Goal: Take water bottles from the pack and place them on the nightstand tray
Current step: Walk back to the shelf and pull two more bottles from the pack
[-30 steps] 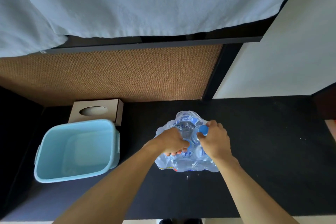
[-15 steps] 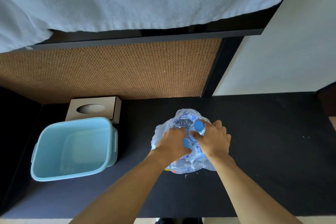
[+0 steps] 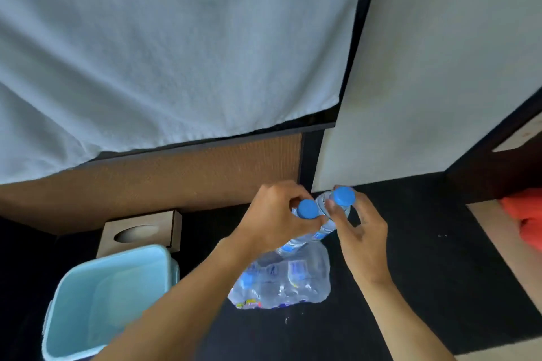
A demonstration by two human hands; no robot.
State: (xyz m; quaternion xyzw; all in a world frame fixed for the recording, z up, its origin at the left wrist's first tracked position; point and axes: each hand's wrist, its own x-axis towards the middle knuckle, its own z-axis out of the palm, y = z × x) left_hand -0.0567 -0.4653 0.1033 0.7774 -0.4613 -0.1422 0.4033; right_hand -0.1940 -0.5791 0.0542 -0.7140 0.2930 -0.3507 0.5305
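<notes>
A torn clear plastic pack [image 3: 281, 281] of small water bottles lies on the black nightstand top [image 3: 425, 287]. Above the pack, my left hand [image 3: 272, 220] grips a clear bottle with a blue cap [image 3: 307, 209] by its neck. My right hand [image 3: 356, 228] holds a second blue-capped bottle [image 3: 343, 197] just to the right, touching the first. Both bottles are lifted clear of the pack. A light blue plastic tub [image 3: 96, 302] stands empty at the left of the pack.
A brown tissue box [image 3: 140, 231] sits behind the tub against a woven brown panel [image 3: 164, 179]. A white towel [image 3: 164, 47] hangs above. A white wall panel [image 3: 440, 67] rises at the right, with an orange cloth [image 3: 525, 217] at the far right.
Both hands have risen out of the pack, each lifting a bottle. The view has tilted upward and shifted, so the pack now lies lower in the frame.
</notes>
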